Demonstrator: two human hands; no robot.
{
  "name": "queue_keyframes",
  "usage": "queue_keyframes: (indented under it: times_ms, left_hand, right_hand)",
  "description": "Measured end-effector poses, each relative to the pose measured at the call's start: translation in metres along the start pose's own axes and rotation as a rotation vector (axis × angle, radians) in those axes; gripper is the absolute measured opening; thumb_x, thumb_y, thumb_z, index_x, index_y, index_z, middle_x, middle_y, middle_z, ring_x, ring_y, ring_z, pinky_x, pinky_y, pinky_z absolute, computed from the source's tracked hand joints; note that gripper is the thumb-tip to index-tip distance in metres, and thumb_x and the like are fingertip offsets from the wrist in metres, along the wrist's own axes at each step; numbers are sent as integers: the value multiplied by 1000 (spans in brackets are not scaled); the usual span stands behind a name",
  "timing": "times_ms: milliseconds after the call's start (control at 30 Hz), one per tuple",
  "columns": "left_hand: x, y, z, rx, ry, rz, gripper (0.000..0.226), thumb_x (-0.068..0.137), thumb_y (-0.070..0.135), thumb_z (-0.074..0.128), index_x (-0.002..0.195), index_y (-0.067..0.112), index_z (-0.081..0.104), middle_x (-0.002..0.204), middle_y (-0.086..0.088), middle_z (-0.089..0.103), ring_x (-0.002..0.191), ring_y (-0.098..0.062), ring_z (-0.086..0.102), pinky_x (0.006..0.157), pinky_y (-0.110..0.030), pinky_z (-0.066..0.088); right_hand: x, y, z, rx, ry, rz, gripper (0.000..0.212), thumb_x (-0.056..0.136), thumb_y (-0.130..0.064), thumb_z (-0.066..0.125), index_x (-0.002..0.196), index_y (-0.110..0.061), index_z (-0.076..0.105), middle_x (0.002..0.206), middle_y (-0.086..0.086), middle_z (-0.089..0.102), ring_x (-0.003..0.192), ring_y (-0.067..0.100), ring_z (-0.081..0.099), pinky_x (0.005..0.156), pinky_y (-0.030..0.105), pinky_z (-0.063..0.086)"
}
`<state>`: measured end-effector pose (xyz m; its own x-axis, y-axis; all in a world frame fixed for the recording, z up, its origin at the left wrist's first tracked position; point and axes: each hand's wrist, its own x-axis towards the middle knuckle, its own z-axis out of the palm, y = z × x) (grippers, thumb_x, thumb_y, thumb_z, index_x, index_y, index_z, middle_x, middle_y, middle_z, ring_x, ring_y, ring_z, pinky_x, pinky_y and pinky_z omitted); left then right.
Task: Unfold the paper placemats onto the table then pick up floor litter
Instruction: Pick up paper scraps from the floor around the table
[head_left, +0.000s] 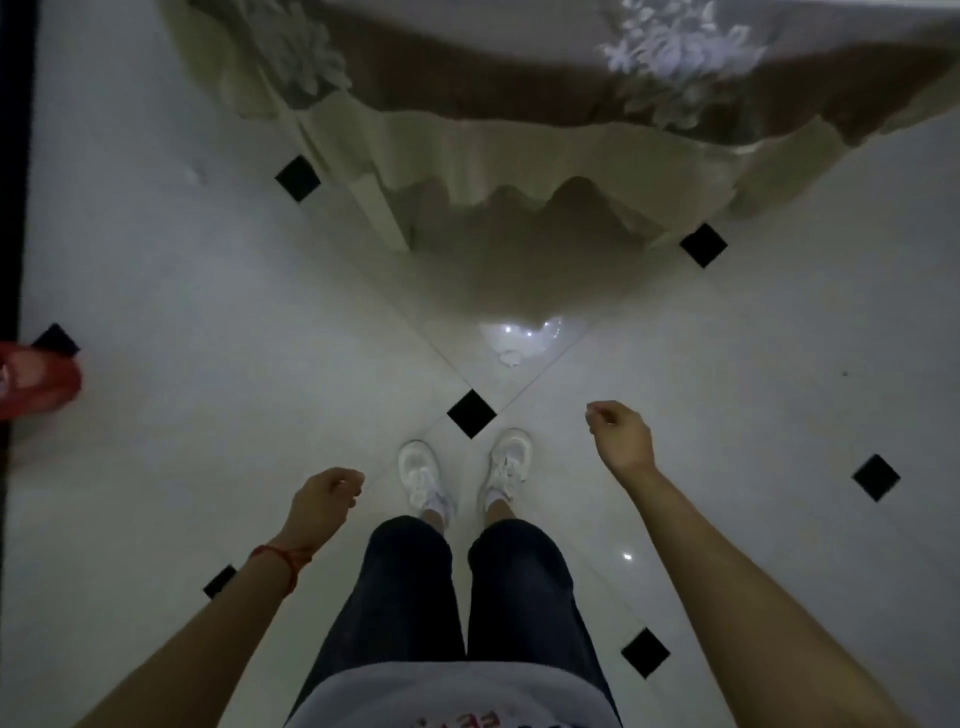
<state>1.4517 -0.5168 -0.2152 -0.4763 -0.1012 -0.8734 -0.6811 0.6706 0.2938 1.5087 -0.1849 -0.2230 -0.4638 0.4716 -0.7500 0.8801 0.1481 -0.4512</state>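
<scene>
I look straight down at a white tiled floor. A small crumpled white scrap of litter (509, 357) lies on the glossy tile ahead of my white shoes (467, 473), just in front of the tablecloth's shadow. Another pale scrap (191, 174) lies far left near the table. My left hand (324, 499), with a red string at the wrist, hangs beside my left leg with its fingers curled in and nothing visible in it. My right hand (621, 431) is held out to the right of my shoes, fingers curled, nothing visible in it. No placemats are in view.
The table (519, 78) fills the top, draped in a brown cloth with lace flowers and a cream skirt (467, 156) hanging to the floor. A red object (36, 379) sits at the left edge by a dark strip. Black diamond inlays dot the tiles.
</scene>
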Motion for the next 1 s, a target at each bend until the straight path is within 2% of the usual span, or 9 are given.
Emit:
queue_keyframes:
  times_ms: [133, 233, 333, 433, 600, 733, 867, 1000]
  left_hand:
    - [56, -33, 14, -91, -8, -83, 23, 92, 14, 49, 101, -3, 61, 109, -25, 63, 91, -33, 58, 82, -36, 40]
    - [108, -46, 34, -135, 22, -98, 17, 91, 16, 52, 98, 3, 62, 109, -25, 64, 86, -25, 56, 81, -36, 41]
    - [163, -53, 60, -111, 34, -85, 24, 91, 20, 52, 103, 3, 63, 107, -22, 66, 89, -28, 59, 87, -39, 46]
    - [218, -56, 82, -43, 43, -26, 26, 91, 20, 50, 106, 3, 63, 106, -20, 67, 99, -34, 61, 87, -35, 46]
    - [307, -61, 107, -146, 117, -35, 24, 89, 20, 51, 104, 6, 64, 106, -18, 67, 100, -34, 62, 90, -42, 49]
    - [365, -88, 128, -73, 132, -4, 27, 91, 23, 48, 107, 8, 63, 107, -15, 67, 100, -29, 62, 86, -33, 47]
    - [400, -119, 139, -10, 114, -36, 30, 92, 26, 47, 112, 9, 60, 112, -13, 66, 102, -25, 60, 84, -27, 42]
    - [411, -144, 142, 9, 108, -90, 30, 92, 27, 46, 113, 10, 60, 113, -12, 66, 102, -23, 60, 83, -25, 41]
  right_hand:
    - [58, 0, 59, -124, -54, -50, 30, 93, -16, 47, 119, -4, 58, 123, 14, 61, 113, 26, 55, 86, 16, 34]
    - [112, 14, 106, -219, -92, -75, 29, 92, -15, 48, 117, -5, 59, 120, 16, 62, 110, 27, 57, 84, 17, 35]
    - [172, 30, 147, -348, -85, -118, 29, 92, -17, 49, 116, -7, 60, 118, 18, 64, 108, 31, 58, 86, 24, 41]
    - [232, 45, 186, -478, -78, -191, 30, 91, -21, 50, 117, -7, 58, 118, 18, 63, 110, 33, 58, 89, 33, 45]
    - [328, 75, 243, -544, -8, -235, 37, 89, -20, 55, 123, -5, 53, 123, 22, 57, 110, 37, 55, 90, 37, 45]
    - [399, 108, 288, -646, 16, -281, 42, 89, -17, 55, 128, -4, 48, 131, 26, 48, 117, 43, 48, 96, 46, 42]
    - [442, 138, 318, -775, 26, -316, 48, 91, -17, 49, 137, -10, 36, 146, 22, 31, 126, 46, 38, 101, 53, 36]
    - [451, 158, 337, -842, 81, -302, 37, 90, -10, 48, 125, 0, 45, 132, 31, 36, 117, 49, 40, 91, 56, 41]
